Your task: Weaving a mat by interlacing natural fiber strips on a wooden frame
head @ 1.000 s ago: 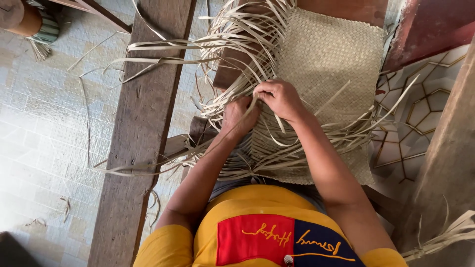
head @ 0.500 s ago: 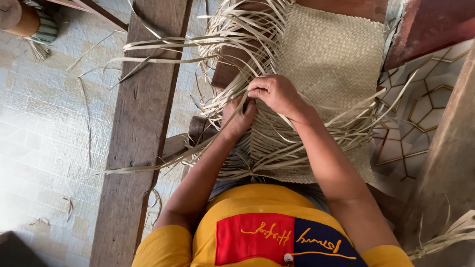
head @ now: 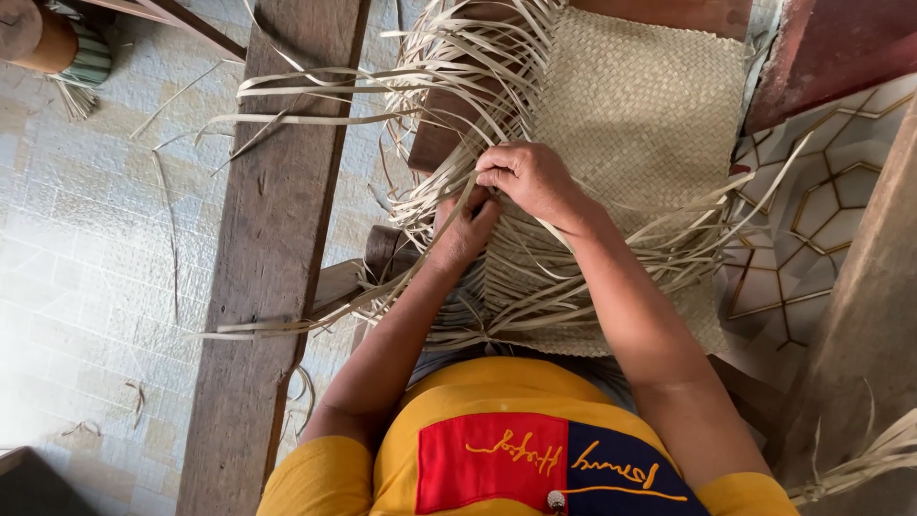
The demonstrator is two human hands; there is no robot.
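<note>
A pale woven straw mat [head: 640, 105] lies in front of me, its finished square at the top and many loose straw strips [head: 430, 86] fanning out to the left and right. My right hand [head: 530, 177] pinches strips at the mat's left edge. My left hand [head: 463, 229] sits just below it, fingers curled around strips there. Both hands touch each other at the unwoven edge.
A wide wooden beam [head: 277, 248] runs top to bottom on the left over a pale tiled floor [head: 86, 239] with scattered straw bits. A patterned tile [head: 812, 248] and a dark red board [head: 841, 48] lie right. A wooden post [head: 869, 334] stands at far right.
My right hand has crept slightly left and up along the mat's edge; my left hand stays below it. The strips between the fingers have shifted a little.
</note>
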